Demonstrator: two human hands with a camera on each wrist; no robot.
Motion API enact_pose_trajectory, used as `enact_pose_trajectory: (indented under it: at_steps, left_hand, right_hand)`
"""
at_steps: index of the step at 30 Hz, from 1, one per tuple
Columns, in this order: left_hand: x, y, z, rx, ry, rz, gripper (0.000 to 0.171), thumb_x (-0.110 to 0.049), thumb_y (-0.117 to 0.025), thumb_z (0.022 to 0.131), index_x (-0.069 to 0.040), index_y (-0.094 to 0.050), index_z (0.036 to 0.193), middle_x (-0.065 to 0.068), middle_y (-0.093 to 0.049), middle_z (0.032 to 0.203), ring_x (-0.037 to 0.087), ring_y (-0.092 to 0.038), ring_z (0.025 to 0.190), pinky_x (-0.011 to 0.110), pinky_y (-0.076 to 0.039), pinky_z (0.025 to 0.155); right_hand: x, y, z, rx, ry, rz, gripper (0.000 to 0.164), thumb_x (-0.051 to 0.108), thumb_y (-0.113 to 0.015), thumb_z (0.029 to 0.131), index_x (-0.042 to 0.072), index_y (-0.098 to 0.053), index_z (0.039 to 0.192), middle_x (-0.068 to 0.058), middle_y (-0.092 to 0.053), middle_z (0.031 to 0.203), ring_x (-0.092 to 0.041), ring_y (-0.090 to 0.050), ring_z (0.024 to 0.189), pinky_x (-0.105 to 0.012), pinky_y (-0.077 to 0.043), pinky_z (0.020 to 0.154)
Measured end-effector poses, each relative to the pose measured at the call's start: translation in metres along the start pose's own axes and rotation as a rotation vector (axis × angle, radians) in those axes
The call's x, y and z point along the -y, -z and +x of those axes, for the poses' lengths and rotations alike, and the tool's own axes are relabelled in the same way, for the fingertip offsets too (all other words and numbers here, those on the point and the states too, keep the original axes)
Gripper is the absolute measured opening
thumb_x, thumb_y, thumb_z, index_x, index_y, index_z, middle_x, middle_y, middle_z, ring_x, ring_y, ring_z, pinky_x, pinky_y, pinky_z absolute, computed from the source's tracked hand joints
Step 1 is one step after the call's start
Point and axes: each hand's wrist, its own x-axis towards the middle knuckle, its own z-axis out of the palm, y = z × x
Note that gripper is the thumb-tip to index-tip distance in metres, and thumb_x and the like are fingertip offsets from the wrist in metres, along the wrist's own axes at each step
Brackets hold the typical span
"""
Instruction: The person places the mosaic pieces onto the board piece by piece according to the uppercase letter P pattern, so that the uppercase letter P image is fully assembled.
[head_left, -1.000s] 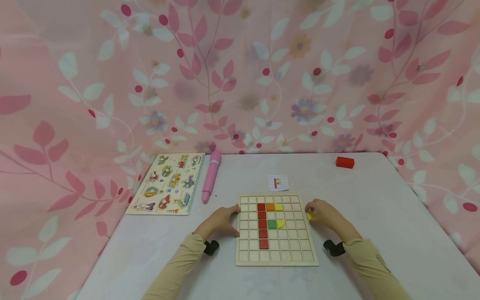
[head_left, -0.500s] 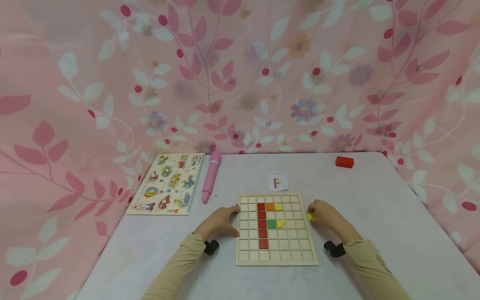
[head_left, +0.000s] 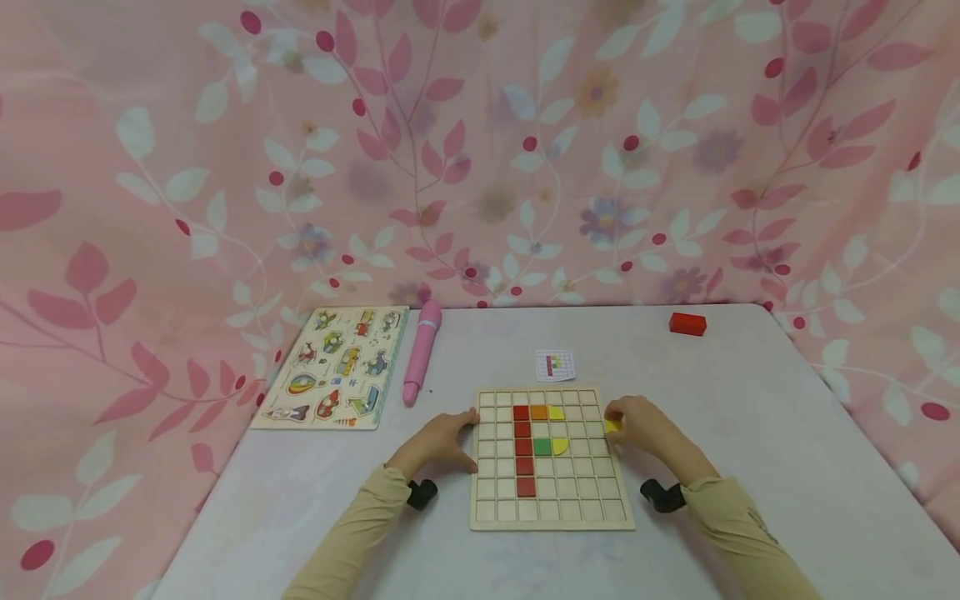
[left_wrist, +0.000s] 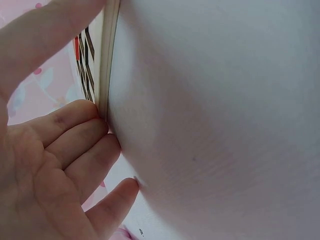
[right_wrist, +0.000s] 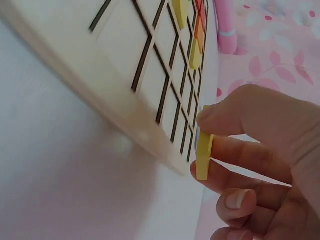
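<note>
A wooden grid board (head_left: 588, 508) lies flat between both hands. My left hand (head_left: 435, 443) touches its left edge with thumb and fingertips, and the fingers look fairly straight in the left wrist view. At the board's right edge my right hand (head_left: 647, 429) pinches a yellow tile (right_wrist: 204, 155) between thumb and fingers, held on edge. A column of red tiles (head_left: 524, 447) fills several cells. To the right of that column sit an orange tile (head_left: 538, 412) with a yellow rounded tile (head_left: 556, 413), and lower down a green tile (head_left: 542, 447) with another yellow rounded tile (head_left: 560, 447).
Behind the board lies a small printed card (head_left: 555, 366) showing a coloured grid pattern. A picture puzzle board (head_left: 318, 398) and a thick pink pen-shaped object (head_left: 422, 357) lie at the left. A red block (head_left: 687, 324) sits at the back right, before a floral cloth (head_left: 480, 200).
My right hand has moved slightly left with the yellow tile, from beside the board to its right edge. The left hand stays in place, and the tiles on the board are unchanged.
</note>
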Motion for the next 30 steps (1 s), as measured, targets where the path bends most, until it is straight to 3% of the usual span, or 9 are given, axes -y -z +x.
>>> enact_pose_trajectory:
  at_steps: [11,25,30]
  left_hand:
    - [0.005,0.000,0.000,0.000,0.028,0.009,0.084,-0.027,-0.084,0.058,-0.003,-0.045,0.129,0.014,-0.039,0.135,0.028,-0.036,0.122,0.038,-0.028,0.100]
    - [0.001,-0.002,0.000,0.002,0.038,-0.010,0.082,-0.027,-0.084,0.058,-0.005,-0.047,0.128,0.013,-0.039,0.135,0.030,-0.037,0.120,0.039,-0.029,0.099]
    - [0.001,-0.002,0.000,-0.003,0.029,-0.004,0.083,-0.027,-0.084,0.058,-0.004,-0.047,0.128,0.013,-0.039,0.135,0.029,-0.037,0.120,0.038,-0.029,0.099]
  right_hand:
    - [0.020,0.001,0.007,-0.025,0.179,0.083,0.025,0.011,-0.074,0.071,0.000,-0.065,0.092,0.001,-0.055,0.078,-0.019,-0.048,0.073,-0.033,-0.045,0.066]
    - [0.031,-0.007,0.024,-0.051,0.416,0.045,0.023,0.006,-0.074,0.068,-0.002,-0.066,0.089,-0.001,-0.058,0.080,-0.018,-0.049,0.068,-0.029,-0.045,0.060]
    - [0.034,-0.014,0.029,-0.028,0.430,0.027,0.023,0.008,-0.075,0.069,-0.002,-0.067,0.089,-0.002,-0.057,0.082,-0.017,-0.048,0.067,-0.026,-0.044,0.058]
